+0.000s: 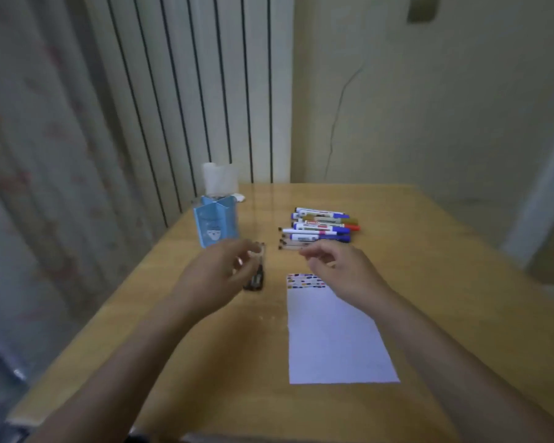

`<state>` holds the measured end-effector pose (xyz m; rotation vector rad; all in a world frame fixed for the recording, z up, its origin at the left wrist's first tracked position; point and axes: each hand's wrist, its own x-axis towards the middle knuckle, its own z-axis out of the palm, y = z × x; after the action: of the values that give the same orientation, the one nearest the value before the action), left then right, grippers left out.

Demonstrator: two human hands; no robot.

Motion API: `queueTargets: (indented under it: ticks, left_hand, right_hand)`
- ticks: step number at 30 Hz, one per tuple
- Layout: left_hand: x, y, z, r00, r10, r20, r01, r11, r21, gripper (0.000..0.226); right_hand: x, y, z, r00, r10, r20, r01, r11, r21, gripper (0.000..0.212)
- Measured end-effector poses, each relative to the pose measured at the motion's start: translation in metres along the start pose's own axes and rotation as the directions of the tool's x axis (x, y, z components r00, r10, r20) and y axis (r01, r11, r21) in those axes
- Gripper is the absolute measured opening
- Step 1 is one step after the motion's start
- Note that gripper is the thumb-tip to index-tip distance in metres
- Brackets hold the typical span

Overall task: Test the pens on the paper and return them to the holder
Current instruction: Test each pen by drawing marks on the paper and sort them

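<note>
A blue pen holder (215,225) stands at the back left of the wooden table (429,298). To its right lies a row of several markers (320,227) with blue, red and gold caps. A white paper sheet (333,334) lies in front of them, with coloured test marks (304,280) along its far edge. My left hand (218,276) holds a blurred black-ended pen (257,276) pointing down, between the holder and the paper. My right hand (339,266) hovers over the paper's far edge, its fingertips pinched beside the nearest marker; whether it grips anything is unclear.
A white translucent container (219,182) sits behind the holder at the table's back edge. A curtain (45,187) hangs to the left and a striped white panel (205,91) stands behind the table. The table's left edge runs close to my left forearm.
</note>
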<state>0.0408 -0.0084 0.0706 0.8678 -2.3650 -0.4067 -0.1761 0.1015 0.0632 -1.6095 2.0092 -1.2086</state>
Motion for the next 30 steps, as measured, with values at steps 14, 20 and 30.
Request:
queueTargets:
  ticks: [14, 20, 30]
  left_hand:
    - [0.086, -0.025, 0.11, 0.964, 0.087, 0.251, -0.145, 0.964, 0.225, 0.042]
    - [0.085, -0.029, 0.104, 0.978, 0.08, 0.195, -0.116, 0.977, 0.182, 0.042]
    - [0.086, -0.025, 0.101, 0.985, 0.069, 0.16, -0.101, 0.975, 0.198, 0.016]
  right_hand:
    - [0.037, 0.107, -0.023, 0.999, 0.048, -0.025, -0.053, 0.966, -0.255, 0.028]
    - [0.041, 0.106, -0.026, 0.99, 0.113, -0.088, -0.118, 0.991, -0.057, 0.022]
    - [0.033, 0.103, -0.026, 0.997, 0.045, -0.055, -0.05, 0.995, -0.087, 0.023]
